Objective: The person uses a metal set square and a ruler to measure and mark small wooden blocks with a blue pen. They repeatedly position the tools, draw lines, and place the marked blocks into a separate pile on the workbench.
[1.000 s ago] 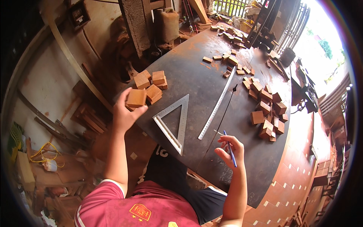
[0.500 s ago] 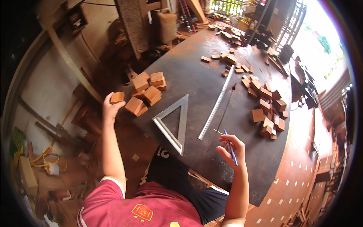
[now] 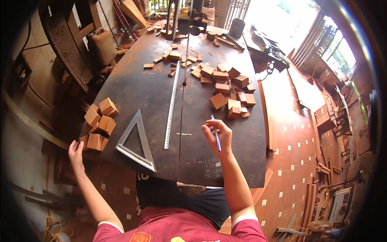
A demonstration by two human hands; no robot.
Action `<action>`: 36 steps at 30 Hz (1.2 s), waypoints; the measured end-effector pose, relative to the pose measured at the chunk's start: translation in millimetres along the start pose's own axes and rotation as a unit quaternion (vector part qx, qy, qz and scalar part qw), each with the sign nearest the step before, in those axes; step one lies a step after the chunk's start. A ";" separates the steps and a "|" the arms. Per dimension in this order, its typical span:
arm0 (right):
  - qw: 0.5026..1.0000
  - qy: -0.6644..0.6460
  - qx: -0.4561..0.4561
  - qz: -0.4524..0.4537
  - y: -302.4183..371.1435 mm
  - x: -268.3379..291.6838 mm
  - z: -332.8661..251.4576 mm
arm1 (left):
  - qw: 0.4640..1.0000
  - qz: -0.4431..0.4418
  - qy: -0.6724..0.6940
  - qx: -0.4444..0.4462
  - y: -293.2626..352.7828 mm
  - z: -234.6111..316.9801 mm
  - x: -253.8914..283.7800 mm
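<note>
At the left edge of the dark table, my left hand (image 3: 76,156) is beside a pile of wooden blocks (image 3: 100,124). Its fingers are apart, with the tips close to a small block (image 3: 84,142) at the near side of the pile; whether they touch it is hard to tell. My right hand (image 3: 219,137) is raised over the table's right half, with a blue pen (image 3: 218,141) held between its fingers. Between the hands lie a metal set square (image 3: 146,141) and a long steel ruler (image 3: 172,107).
A larger heap of wooden blocks (image 3: 221,88) covers the right of the table (image 3: 133,88). Smaller pieces (image 3: 148,66) lie scattered farther back. A seam runs down the tabletop, with chalk writing near its front edge. Long planks (image 3: 266,121) stand along the right side.
The view has swung right, so the table appears farther left. My left hand, which held a block up before, now has its fingers apart beside the pile. The pen stays in my right hand.
</note>
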State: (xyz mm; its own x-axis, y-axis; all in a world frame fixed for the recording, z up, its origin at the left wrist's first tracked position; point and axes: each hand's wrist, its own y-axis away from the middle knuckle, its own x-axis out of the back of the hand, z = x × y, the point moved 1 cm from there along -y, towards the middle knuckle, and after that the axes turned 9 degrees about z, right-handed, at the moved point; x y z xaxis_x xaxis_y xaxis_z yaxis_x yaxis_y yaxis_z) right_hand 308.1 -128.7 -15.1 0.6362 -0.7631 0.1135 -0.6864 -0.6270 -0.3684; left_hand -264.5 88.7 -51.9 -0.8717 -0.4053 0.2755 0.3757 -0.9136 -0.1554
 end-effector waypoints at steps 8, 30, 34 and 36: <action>0.911 0.359 0.025 0.203 -62.2 63.0 10.5 | 0.933 0.103 -0.124 -0.321 126.4 72.8 -49.8; 0.932 0.320 0.136 0.101 -67.7 58.3 -0.9 | 0.906 0.061 -0.052 -0.417 149.8 66.8 -133.9; 0.899 0.398 0.175 0.056 -86.1 30.9 16.5 | 0.907 0.042 -0.035 -0.418 145.0 63.9 -140.5; 0.887 0.434 0.155 0.027 -87.9 16.0 14.2 | 0.913 0.029 -0.047 -0.404 142.4 58.1 -136.7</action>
State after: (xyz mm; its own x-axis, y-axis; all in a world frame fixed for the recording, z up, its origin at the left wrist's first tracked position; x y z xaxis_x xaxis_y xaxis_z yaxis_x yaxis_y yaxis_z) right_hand 383.6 -83.5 6.0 0.0025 -0.7072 0.7070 -0.4924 -0.6162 -0.6147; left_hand -73.6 12.2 -56.6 -0.8127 -0.4876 0.3188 0.0328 -0.5846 -0.8106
